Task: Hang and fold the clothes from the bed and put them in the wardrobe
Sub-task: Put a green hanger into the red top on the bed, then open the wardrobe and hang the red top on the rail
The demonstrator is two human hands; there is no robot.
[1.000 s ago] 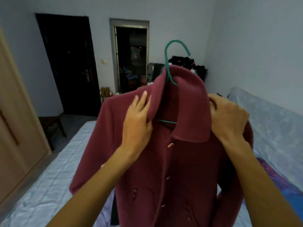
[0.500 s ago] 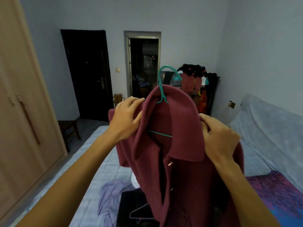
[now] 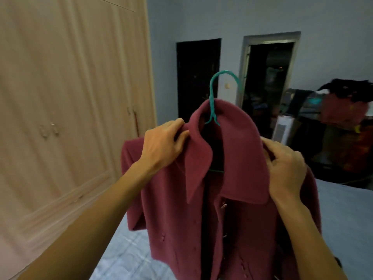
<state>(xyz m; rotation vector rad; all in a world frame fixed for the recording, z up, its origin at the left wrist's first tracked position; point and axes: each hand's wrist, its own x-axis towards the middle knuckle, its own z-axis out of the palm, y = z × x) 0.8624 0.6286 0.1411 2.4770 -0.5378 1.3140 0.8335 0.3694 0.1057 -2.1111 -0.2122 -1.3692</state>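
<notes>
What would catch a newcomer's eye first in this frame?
The dark red coat fills the centre, hung on a teal hanger whose hook sticks up above the collar. The left hand and the right hand grip its shoulders, holding it up above the bed. On the left stands the pale wooden wardrobe, its doors closed.

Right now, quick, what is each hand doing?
Left hand: grips the red coat at its shoulder.
Right hand: grips the coat's other shoulder.
</notes>
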